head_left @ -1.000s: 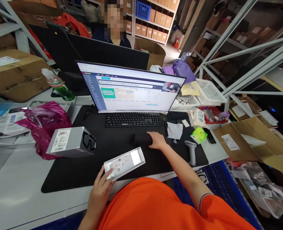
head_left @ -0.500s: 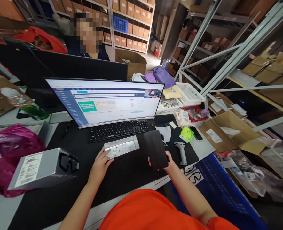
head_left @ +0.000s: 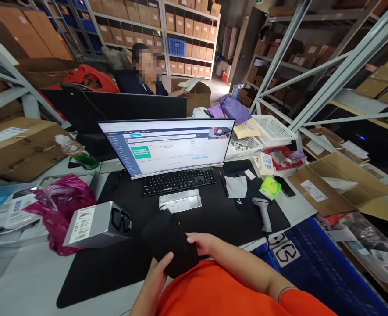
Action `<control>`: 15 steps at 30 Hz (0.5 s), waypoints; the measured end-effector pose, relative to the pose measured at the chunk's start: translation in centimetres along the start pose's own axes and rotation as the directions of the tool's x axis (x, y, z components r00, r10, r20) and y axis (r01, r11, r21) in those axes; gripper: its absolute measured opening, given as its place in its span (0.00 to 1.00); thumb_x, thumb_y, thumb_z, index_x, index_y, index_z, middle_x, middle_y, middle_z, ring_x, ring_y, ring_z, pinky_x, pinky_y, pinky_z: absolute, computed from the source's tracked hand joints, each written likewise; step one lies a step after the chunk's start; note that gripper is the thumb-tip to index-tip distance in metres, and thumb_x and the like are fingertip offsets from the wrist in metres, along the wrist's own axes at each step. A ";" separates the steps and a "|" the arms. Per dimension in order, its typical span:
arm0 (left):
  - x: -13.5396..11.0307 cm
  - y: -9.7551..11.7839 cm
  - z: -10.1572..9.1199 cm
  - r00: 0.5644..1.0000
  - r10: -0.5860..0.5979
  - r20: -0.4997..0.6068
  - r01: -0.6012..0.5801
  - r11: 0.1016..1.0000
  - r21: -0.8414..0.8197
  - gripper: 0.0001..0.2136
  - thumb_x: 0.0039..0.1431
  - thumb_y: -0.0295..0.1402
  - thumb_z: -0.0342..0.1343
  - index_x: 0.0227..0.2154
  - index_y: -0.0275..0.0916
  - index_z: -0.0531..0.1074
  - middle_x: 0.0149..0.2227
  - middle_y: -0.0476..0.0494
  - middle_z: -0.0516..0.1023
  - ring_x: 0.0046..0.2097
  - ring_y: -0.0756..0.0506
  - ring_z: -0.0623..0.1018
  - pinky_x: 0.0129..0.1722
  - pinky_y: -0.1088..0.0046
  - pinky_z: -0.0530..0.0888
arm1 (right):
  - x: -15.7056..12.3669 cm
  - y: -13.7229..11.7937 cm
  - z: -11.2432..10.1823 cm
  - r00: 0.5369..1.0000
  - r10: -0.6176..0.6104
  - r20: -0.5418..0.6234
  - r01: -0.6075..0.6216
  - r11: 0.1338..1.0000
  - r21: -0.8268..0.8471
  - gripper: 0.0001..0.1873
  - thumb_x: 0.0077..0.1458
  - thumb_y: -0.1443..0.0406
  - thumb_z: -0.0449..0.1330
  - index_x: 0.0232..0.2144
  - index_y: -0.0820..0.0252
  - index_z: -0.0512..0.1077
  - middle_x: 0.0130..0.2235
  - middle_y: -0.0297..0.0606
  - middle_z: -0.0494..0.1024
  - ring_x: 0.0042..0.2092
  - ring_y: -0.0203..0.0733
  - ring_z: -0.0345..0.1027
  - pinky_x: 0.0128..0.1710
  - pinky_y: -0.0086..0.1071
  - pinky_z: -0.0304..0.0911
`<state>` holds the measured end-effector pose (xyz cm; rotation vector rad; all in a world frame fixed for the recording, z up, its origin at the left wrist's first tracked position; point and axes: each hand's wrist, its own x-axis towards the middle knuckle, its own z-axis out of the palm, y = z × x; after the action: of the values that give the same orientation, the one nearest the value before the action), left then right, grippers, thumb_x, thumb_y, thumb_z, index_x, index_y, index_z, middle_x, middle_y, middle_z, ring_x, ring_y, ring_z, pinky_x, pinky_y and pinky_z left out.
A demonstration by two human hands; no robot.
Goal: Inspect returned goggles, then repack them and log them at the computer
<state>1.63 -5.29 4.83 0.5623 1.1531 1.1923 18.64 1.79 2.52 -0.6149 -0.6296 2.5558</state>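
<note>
Close to my body, a black case point(head_left: 172, 241) is gripped between my two hands, over the front of the black desk mat point(head_left: 115, 272). My left hand point(head_left: 159, 274) closes on its lower left side with the thumb on top. On its right edge, the thumb of my right hand point(head_left: 201, 243) presses down; its other fingers are mostly hidden. The case blends into the mat, so whether it is unzipped cannot be made out. An open silver-white box tray point(head_left: 180, 202) with printed paper inside lies beyond it. To the left stands a grey box point(head_left: 98, 226) picturing sports glasses.
A keyboard point(head_left: 180, 181) and monitor point(head_left: 170, 147) stand behind the tray. Rightward lie a grey cloth point(head_left: 237, 187), a barcode scanner point(head_left: 262, 213), a green packet point(head_left: 270, 188) and an open carton point(head_left: 332, 184). A magenta bag point(head_left: 62, 210) is at left. Another person point(head_left: 147, 74) sits opposite.
My left hand has left the box tray and taken hold of the black case. My right hand has brought the case left and nearer my body. The person opposite now holds something pale.
</note>
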 end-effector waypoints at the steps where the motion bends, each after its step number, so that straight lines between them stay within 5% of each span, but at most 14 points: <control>1: -0.4 0.4 -0.2 1.000 -0.014 0.000 0.014 0.999 -0.047 0.37 0.44 0.47 0.69 0.59 0.45 0.71 0.60 0.37 0.75 0.65 0.29 0.68 0.67 0.48 0.63 | 0.4 -0.1 0.6 1.000 0.022 0.021 -0.021 0.999 -0.047 0.36 0.30 0.56 0.77 0.45 0.59 0.77 0.40 0.36 0.82 0.39 0.40 0.73 0.47 0.35 0.66; 5: -1.1 2.0 -1.1 0.993 0.105 -0.045 -0.106 0.994 -0.034 0.33 0.39 0.45 0.71 0.52 0.44 0.76 0.54 0.38 0.80 0.63 0.29 0.70 0.66 0.49 0.65 | 0.8 -1.4 1.7 0.998 0.013 -0.064 -0.034 0.940 -0.340 0.34 0.45 0.44 0.71 0.48 0.58 0.77 0.44 0.38 0.80 0.43 0.41 0.73 0.46 0.35 0.68; 9: -1.7 3.3 -1.9 0.916 0.349 -0.196 -0.255 0.886 0.388 0.35 0.31 0.43 0.75 0.48 0.40 0.75 0.50 0.36 0.80 0.60 0.27 0.73 0.64 0.44 0.66 | -0.4 -3.4 2.2 0.967 -0.193 -0.165 0.001 0.650 -0.760 0.28 0.56 0.43 0.63 0.43 0.61 0.79 0.41 0.40 0.79 0.43 0.44 0.73 0.45 0.39 0.69; 12: -1.4 4.7 -2.2 0.861 0.507 0.038 -0.424 0.674 0.605 0.40 0.33 0.42 0.74 0.54 0.39 0.69 0.55 0.33 0.76 0.59 0.28 0.74 0.62 0.46 0.70 | -2.2 -5.8 4.0 0.853 -0.513 -0.095 0.160 0.430 -0.888 0.27 0.61 0.44 0.59 0.44 0.60 0.80 0.44 0.43 0.80 0.49 0.47 0.73 0.55 0.45 0.65; 15: -0.8 5.8 -2.1 0.829 0.477 0.292 -0.519 0.465 0.717 0.39 0.40 0.43 0.71 0.57 0.40 0.65 0.56 0.32 0.74 0.57 0.30 0.75 0.58 0.47 0.73 | -3.8 -8.7 6.8 0.803 -0.583 0.124 0.366 0.318 -0.875 0.27 0.64 0.43 0.55 0.48 0.55 0.79 0.48 0.42 0.80 0.53 0.46 0.72 0.57 0.44 0.65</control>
<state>-2.69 -4.53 9.20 1.7097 1.5066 1.0904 20.83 4.67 13.64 -0.8271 -1.7791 1.3920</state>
